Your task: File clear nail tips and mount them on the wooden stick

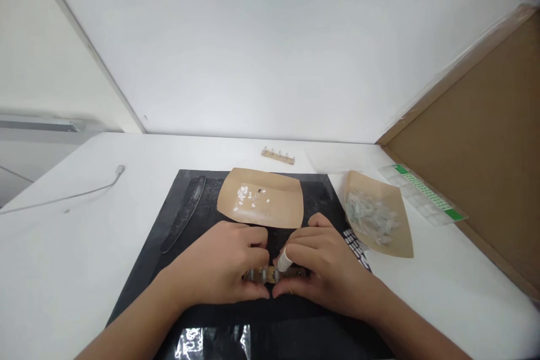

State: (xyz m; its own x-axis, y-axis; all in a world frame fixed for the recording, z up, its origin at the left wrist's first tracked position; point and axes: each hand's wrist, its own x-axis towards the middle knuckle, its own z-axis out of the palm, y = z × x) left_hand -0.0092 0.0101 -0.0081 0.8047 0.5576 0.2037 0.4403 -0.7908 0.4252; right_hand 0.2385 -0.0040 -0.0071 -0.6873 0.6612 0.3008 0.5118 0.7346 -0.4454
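A short tan strip [270, 275] with small clear upright pieces, which look like nail tips on a display stand, lies across the black mat between my hands. My left hand [230, 264] is closed around its left part, fingers behind and thumb in front. Around the right part my right hand [323, 267] is closed in the same way. White ribbed wrapping [284, 260] covers the end of one right finger, close to a clear piece. My fingers partly hide the strip's ends.
Beyond my hands, a brown paper tray [278, 215] holds small white pieces. A black nail file [184, 215] lies left. Rightward are a tray [403, 219] of clear nail tips, a white-tab sheet [356, 247] and a green-labelled plastic case [430, 194]. Another strip [277, 156] stands behind.
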